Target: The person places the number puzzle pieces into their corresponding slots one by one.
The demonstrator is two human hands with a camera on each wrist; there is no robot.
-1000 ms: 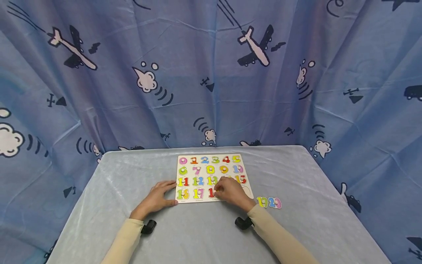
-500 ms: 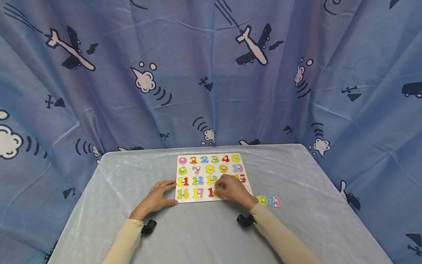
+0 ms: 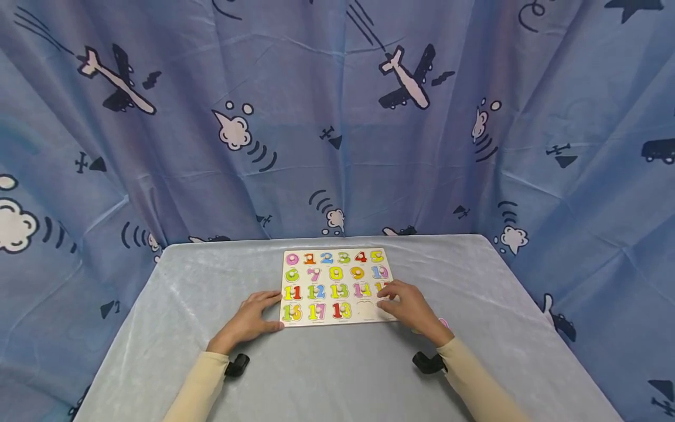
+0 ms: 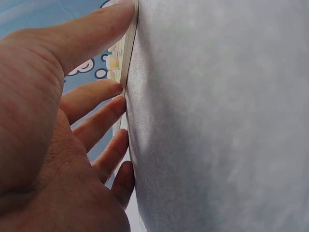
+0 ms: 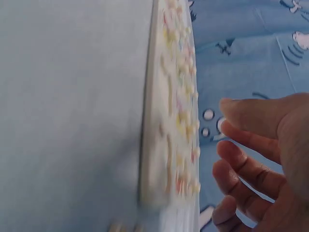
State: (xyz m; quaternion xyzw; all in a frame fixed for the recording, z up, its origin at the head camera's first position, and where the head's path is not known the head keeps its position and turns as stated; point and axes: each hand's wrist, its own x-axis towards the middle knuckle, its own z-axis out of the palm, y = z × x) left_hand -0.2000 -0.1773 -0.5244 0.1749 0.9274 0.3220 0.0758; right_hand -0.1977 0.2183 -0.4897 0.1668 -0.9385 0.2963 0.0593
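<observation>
A pale wooden number puzzle board [image 3: 328, 323] lies on the table, with coloured knobbed number pieces in its rows. My left hand [image 3: 248, 319] rests at its left edge, fingers spread and holding nothing; the left wrist view shows thumb and fingertips right at the board's edge. The red and yellow 18 piece [image 3: 341, 310] sits in the bottom row, beside a bare recess [image 3: 365, 308]. Over the lower right corner is my right hand [image 3: 413, 305], fingers loosely bent with nothing between them. A pink bit of the 20 piece [image 3: 444, 322] shows past that wrist; the 19 piece is mostly hidden.
A grey cloth-covered table [image 3: 316, 375] extends around the board. Behind it hangs a blue curtain [image 3: 295, 146] with airplane prints. Black wrist cameras sit on both wrists. Two small blurred knobs [image 5: 116, 227] appear at the bottom of the right wrist view.
My right hand has let go of the 18 piece, now in the bottom row, and moved right toward the board's corner, covering most of the loose pieces. The left hand has stayed put.
</observation>
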